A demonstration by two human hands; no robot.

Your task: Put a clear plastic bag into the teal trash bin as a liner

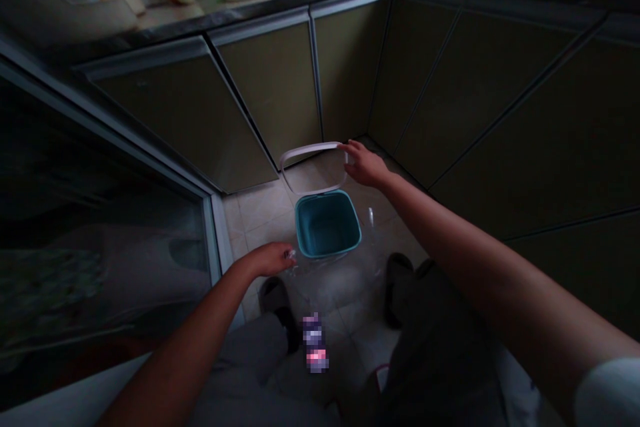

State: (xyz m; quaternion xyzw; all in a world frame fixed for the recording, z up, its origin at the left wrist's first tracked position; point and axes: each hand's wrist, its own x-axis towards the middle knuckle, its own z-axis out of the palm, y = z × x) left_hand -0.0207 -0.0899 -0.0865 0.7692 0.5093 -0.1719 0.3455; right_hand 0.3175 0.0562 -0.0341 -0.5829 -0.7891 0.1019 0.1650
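Observation:
A square teal plastic bin (pixel 327 225) stands on the tile floor between my feet, and its inside shows dark blue-green. Beyond it, a white loop-shaped rim or lid frame (pixel 313 145) stands raised, and my right hand (pixel 364 165) grips that frame's right side. My left hand (pixel 270 259) is pinched on the edge of a thin clear plastic bag (pixel 325 277), which hangs loosely in front of and beside the bin. The bag is faint in the dim light, so its full outline is hard to see.
Dark olive cabinet doors (pixel 270 87) form a corner ahead and to the right. Fruit, a plate and a green bag sit on the countertop (pixel 240 10) above. A dark glass door (pixel 100 213) runs along the left. My dark slippers (pixel 275 300) and a pixelated patch (pixel 314 343) lie below.

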